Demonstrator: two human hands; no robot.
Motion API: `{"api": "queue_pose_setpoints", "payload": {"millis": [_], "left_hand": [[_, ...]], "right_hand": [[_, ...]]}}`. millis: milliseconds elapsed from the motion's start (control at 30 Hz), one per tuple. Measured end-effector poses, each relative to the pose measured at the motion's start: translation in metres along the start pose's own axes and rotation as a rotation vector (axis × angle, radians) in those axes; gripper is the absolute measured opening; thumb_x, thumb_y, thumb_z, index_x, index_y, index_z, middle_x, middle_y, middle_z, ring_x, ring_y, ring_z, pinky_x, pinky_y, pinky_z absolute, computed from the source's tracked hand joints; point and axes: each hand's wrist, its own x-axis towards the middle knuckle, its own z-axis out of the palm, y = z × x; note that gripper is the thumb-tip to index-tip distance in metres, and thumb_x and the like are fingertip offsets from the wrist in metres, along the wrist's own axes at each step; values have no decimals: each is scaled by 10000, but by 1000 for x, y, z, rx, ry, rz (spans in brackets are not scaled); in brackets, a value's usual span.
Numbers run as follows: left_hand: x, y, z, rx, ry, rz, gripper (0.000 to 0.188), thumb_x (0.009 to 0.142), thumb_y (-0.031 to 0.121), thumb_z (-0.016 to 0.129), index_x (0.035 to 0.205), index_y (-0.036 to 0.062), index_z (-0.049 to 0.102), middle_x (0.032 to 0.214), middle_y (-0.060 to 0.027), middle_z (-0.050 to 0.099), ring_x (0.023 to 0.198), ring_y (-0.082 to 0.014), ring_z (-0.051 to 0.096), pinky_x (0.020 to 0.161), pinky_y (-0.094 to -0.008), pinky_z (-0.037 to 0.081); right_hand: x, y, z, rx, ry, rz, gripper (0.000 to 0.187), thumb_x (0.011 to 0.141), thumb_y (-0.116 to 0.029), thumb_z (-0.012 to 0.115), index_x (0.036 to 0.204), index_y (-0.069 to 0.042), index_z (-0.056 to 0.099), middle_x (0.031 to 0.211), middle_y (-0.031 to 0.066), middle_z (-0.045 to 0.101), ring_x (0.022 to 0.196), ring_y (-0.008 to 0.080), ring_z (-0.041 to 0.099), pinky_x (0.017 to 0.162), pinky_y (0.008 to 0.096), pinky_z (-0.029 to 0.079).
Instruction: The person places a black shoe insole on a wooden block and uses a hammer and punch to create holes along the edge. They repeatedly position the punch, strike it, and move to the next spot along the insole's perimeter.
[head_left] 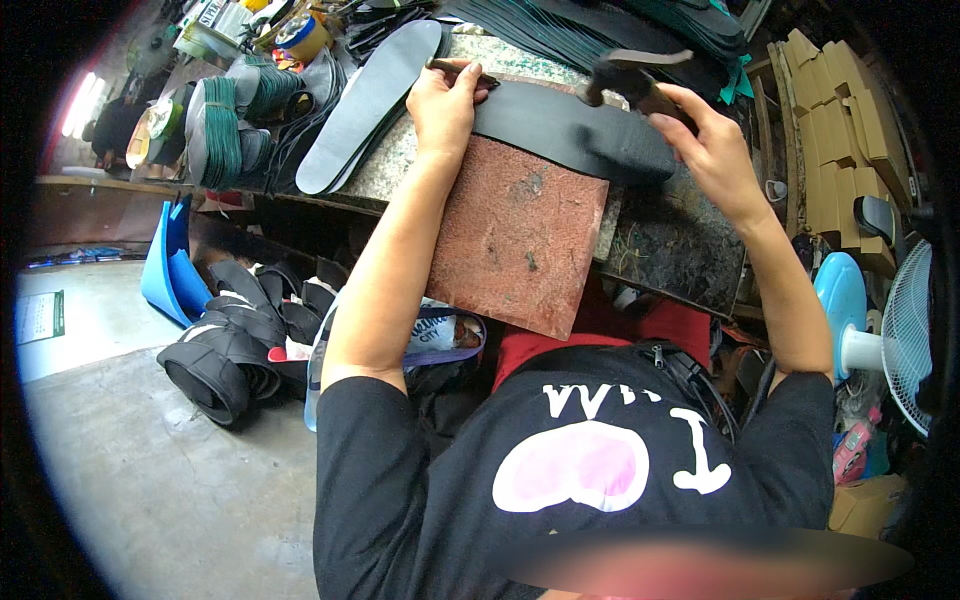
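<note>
A dark shoe sole [560, 128] lies across a reddish-brown board [520, 235] that sticks out over the near edge of the workbench. My left hand [446, 108] is at the sole's left end, closed around a thin, dark, rod-like tool [482, 79] whose exact kind is unclear. Over the right part of the sole, my right hand [705, 145] grips a hammer [640, 75] by its handle, with the head raised just above the far edge. Whether the hammer touches the sole cannot be made out.
Grey sole-shaped sheets [370, 110] are stacked left of my left hand. Green-edged sheets [560, 35] pile up at the back, and tied bundles [215, 130] stand farther left. Cardboard boxes [850, 120] and a fan [905, 340] are at right. Black pieces [225, 350] lie on the floor.
</note>
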Motion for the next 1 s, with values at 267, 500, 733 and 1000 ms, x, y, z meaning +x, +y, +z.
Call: {"api": "queue_pose_setpoints", "payload": {"millis": [267, 500, 733, 1000], "left_hand": [[6, 0, 0, 332, -78, 274, 170, 894, 145, 694, 998, 19, 648, 823, -81, 701, 716, -164, 680, 663, -276, 555], [-3, 4, 26, 846, -27, 737, 183, 890, 235, 663, 937, 68, 605, 763, -169, 666, 737, -383, 659, 660, -456, 519], [-1, -4, 22, 328, 124, 274, 102, 895, 100, 670, 918, 3, 652, 772, -57, 697, 681, -108, 671, 619, -253, 549], [4, 1, 16, -275, 134, 160, 140, 939, 109, 637, 973, -24, 604, 890, -109, 680, 770, -158, 679, 684, -265, 598]], "right_hand": [[37, -64, -14, 248, 350, -312, 333, 932, -156, 640, 1196, 42, 596, 951, 110, 686, 730, 83, 605, 646, 223, 485], [33, -42, 32, -251, 211, -211, 383, 914, -340, 618, 1248, -154, 582, 1000, 139, 693, 863, 339, 676, 712, 421, 568], [10, 2, 40, -505, 94, -142, 377, 920, -362, 597, 1259, -199, 569, 938, 108, 701, 802, 305, 694, 673, 412, 573], [12, -1, 44, -561, 90, -115, 365, 932, -364, 582, 1257, -200, 552, 938, 98, 702, 788, 302, 697, 639, 406, 577]]}}
